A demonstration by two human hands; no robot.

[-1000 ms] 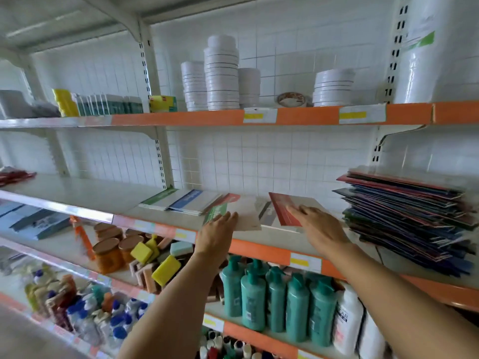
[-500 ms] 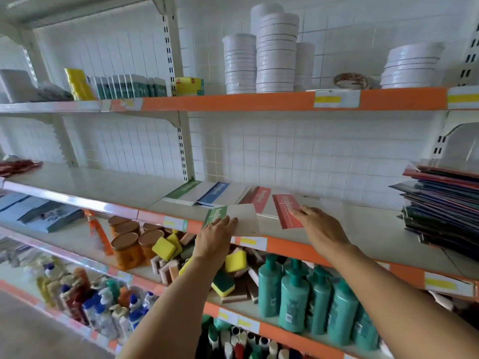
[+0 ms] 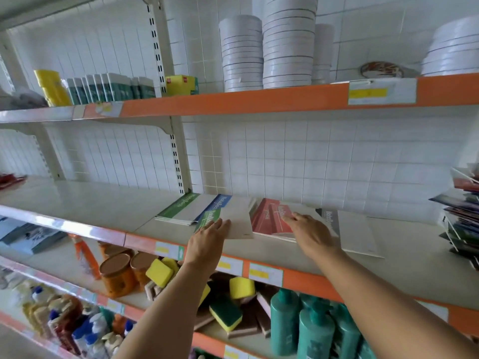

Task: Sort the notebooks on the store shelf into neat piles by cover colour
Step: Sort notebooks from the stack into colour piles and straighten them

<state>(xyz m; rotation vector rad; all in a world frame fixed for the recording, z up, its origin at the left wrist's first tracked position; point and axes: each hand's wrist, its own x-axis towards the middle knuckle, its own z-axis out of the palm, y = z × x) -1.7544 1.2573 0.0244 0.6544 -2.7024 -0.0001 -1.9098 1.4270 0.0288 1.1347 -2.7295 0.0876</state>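
Sorting is at an early stage, by my judgement. The middle shelf (image 3: 388, 255) carries a tall mixed heap of notebooks (image 3: 464, 224) at the far right edge, colours jumbled and largely cut off by the frame; that bulk remains to be sorted. Nearer the centre, four groups lie side by side: a green-banded pile (image 3: 178, 207), a blue-banded notebook (image 3: 220, 202) overlapping it, a red pile (image 3: 268, 218) and one grey-banded notebook (image 3: 344, 226). A fifth item, a single green-banded notebook (image 3: 228, 222), lies loose in front of the green pile, not yet squared onto it. The left hand (image 3: 207, 239) rests flat on this loose notebook, fingers straight. The right hand (image 3: 308, 234) presses the red pile, fingers extended, gripping nothing.
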